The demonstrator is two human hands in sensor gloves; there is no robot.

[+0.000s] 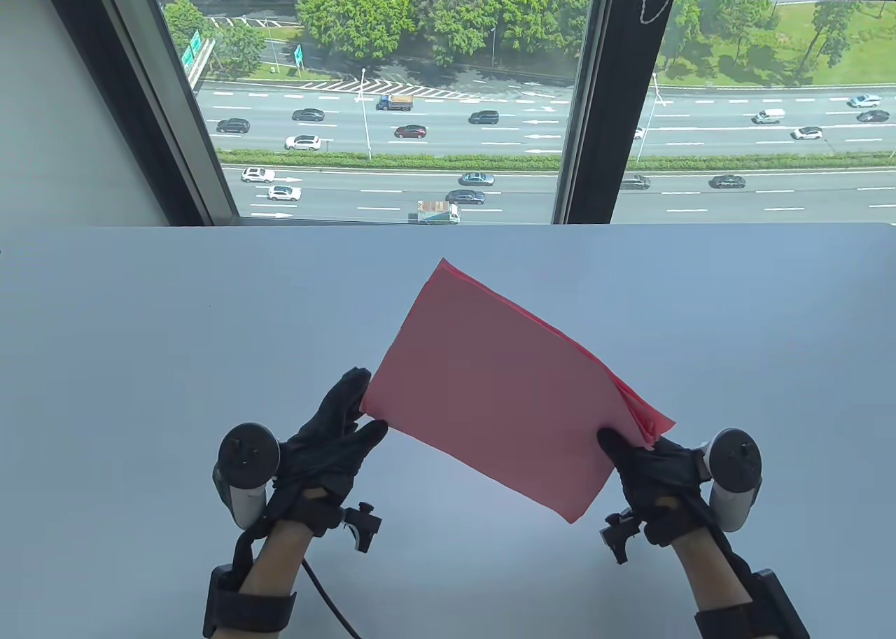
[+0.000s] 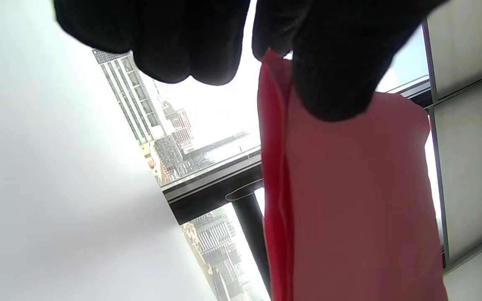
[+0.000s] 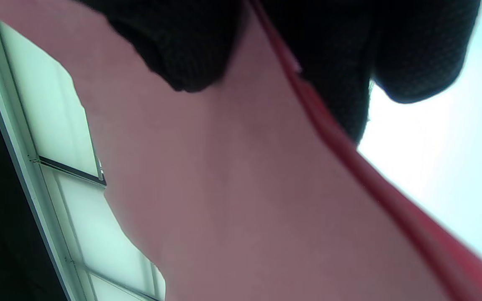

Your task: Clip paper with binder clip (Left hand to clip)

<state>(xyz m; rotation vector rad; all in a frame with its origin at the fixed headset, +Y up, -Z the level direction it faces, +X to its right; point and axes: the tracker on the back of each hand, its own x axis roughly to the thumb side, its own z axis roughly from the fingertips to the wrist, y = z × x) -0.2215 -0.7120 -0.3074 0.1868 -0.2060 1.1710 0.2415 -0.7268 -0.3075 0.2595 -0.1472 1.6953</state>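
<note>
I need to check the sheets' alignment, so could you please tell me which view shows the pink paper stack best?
The table view: the whole pink paper stack shows, fanned edges included. The left wrist view shows one pinched corner; the right wrist view only a blurred close-up.

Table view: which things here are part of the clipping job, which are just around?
In the job:
- pink paper stack, held up off the table
- left hand, pinching its left corner
- right hand, gripping its right edge
No binder clip shows in any view.

Just around:
- white table
- window behind it
</note>
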